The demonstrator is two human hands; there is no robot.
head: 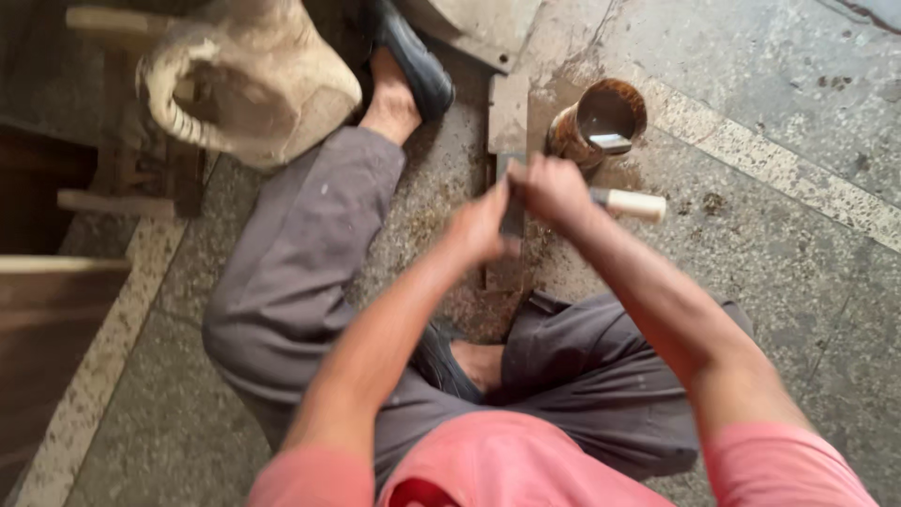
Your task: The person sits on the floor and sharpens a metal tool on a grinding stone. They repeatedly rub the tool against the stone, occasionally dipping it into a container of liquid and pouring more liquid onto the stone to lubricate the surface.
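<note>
Both forearms reach forward from the bottom of the frame and converge just above the centre, the elbows spread wide and the wrists drawn close together. The right hand (554, 188) is closed in a fist around a tool with a pale wooden handle (631, 204); the handle's butt sticks out to the right of the fist, and the working end runs left, hidden under the two hands. The left hand (481, 225) sits just left of and slightly below the right, fingers curled down over the tool's front part; motion blur hides whether it grips or only presses on it. Under the hands lies a narrow grey sharpening stone (509, 117), a flat slab running up towards the top of the frame, with wet brown residue around it on the stone floor (779, 282).

Just beside the right hand, to the upper right, stands a rusty brown tin can (601, 122), open at the top, with something pale inside. The person sits on the floor in grey trousers (300, 272) and a pink shirt, one leg stretched to the upper left, the other folded beneath the arms. At the upper left stands a pale carved wooden piece (253, 80) with a curved, ridged loop.
</note>
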